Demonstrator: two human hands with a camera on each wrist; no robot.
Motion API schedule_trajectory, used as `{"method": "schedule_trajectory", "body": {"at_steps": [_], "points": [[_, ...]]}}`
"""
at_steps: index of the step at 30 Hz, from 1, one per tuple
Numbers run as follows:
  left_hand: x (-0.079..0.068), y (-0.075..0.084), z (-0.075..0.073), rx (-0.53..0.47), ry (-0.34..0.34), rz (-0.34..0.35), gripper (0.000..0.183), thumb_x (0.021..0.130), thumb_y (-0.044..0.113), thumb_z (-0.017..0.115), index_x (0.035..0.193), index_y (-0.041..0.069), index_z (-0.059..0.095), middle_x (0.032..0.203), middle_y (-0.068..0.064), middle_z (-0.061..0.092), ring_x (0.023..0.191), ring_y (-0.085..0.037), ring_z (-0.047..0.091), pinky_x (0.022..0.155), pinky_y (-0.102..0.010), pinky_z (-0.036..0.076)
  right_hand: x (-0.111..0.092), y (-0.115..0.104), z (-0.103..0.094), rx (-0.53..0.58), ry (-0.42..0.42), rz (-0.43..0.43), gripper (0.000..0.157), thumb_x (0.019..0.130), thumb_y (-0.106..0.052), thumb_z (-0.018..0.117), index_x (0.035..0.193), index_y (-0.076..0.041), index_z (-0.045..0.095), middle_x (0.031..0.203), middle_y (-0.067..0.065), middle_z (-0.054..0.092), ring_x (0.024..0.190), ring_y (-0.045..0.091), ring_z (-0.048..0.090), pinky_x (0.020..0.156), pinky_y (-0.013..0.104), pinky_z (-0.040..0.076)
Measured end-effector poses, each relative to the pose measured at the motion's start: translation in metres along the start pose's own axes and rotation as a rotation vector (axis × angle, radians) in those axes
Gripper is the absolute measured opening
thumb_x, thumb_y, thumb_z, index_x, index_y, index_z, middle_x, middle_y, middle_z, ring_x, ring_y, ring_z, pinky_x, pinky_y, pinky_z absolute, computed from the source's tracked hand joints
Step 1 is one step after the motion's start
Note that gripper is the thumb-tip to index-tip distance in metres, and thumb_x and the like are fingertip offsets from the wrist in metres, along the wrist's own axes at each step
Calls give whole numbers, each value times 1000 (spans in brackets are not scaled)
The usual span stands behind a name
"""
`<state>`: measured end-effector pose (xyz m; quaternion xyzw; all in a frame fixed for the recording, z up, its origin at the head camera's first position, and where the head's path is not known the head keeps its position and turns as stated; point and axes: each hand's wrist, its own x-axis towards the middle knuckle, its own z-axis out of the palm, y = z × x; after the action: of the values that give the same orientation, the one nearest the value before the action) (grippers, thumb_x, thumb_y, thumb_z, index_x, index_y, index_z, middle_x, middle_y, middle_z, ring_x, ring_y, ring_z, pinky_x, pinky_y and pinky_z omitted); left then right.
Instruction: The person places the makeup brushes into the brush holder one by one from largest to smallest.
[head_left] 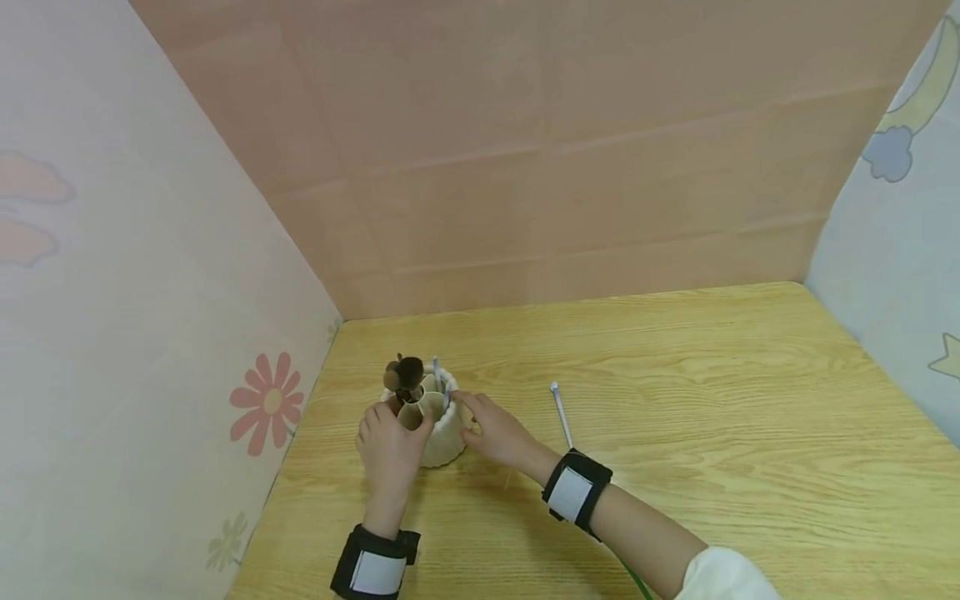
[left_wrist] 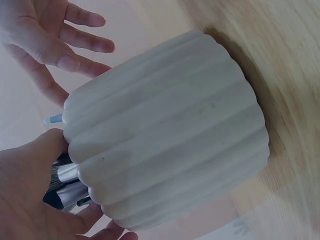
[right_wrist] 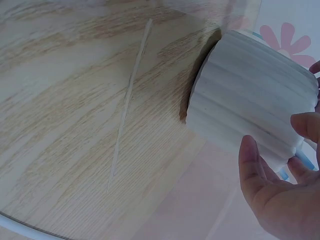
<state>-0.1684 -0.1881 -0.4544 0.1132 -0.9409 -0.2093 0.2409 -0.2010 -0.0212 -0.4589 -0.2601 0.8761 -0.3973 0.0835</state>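
Note:
A white ribbed brush holder [head_left: 444, 446] with round compartments stands upright on the table. Dark makeup brushes [head_left: 408, 373] rise from its back left, and slim blue-ended sticks [head_left: 436, 367] stand along its right side. My left hand [head_left: 392, 442] grips the rim from the front left, thumb on the near edge and fingers round the left side. On the right, my right hand [head_left: 497, 432] has its fingertips at the rim beside a blue-ended stick [right_wrist: 304, 160]. Its other fingers are loosely spread in the left wrist view, where the holder's ribbed wall [left_wrist: 165, 130] hides the compartments.
A white rod with a pale blue tip [head_left: 559, 410] lies on the table, running up to the right wrist strap [head_left: 576, 493]. Nearer the holder lies a thin pale stick [right_wrist: 129, 97]. A flower-patterned wall [head_left: 187, 333] borders the left side, and a tan panel [head_left: 525, 208] stands behind.

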Motion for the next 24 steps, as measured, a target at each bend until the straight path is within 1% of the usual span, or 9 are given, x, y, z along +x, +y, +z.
{"method": "schedule_trajectory", "body": {"at_steps": [3,4,6,10,15,18,21,24], "points": [[0,-1,0,-7,-13,-6,58,77,37,76,109,-9,62,108,-27,60,100,-43,56,85,-54,43,1,1,0,-11,6,-4,55,93,-10,58,144,-9,39,133,20,52,109,33,60,82,44,53],[0,-2,0,-11,-17,-5,57,77,37,76,109,-8,63,108,-27,61,101,-44,56,85,-55,43,1,1,-1,-16,10,-7,54,93,-10,58,144,-9,39,132,20,52,109,33,60,82,44,53],[1,-2,0,-16,-16,4,54,77,37,76,107,-6,65,105,-26,64,100,-44,57,85,-55,43,2,3,0,-26,16,-11,53,93,-10,59,143,-10,40,129,19,54,108,32,60,82,43,53],[2,-3,0,2,7,45,50,75,36,78,102,-5,67,96,-24,68,96,-44,59,85,-54,43,3,5,0,-34,23,-12,51,94,-10,59,142,-11,42,124,18,55,105,30,60,80,41,53],[3,-5,-1,21,25,83,50,74,37,78,98,-5,68,93,-23,69,94,-44,61,87,-54,41,4,7,0,-36,39,-24,48,94,-10,58,140,-11,45,123,16,55,105,30,61,81,40,54],[4,-7,0,25,29,95,50,74,38,78,97,-5,68,92,-23,70,92,-44,61,86,-54,41,6,8,1,-98,66,-68,43,94,-9,58,136,-9,49,119,15,58,98,26,63,79,36,54],[4,-9,0,26,25,96,51,74,39,78,96,-5,68,93,-24,70,92,-44,61,86,-54,41,9,8,1,-178,98,-127,38,93,-9,60,131,-8,53,112,13,62,89,21,63,74,31,54],[4,-10,-1,24,15,90,50,74,39,78,96,-5,68,94,-24,70,93,-44,61,87,-54,40,13,8,0,-239,109,-177,35,92,-10,61,126,-6,57,104,10,64,87,21,63,74,31,54]]}}
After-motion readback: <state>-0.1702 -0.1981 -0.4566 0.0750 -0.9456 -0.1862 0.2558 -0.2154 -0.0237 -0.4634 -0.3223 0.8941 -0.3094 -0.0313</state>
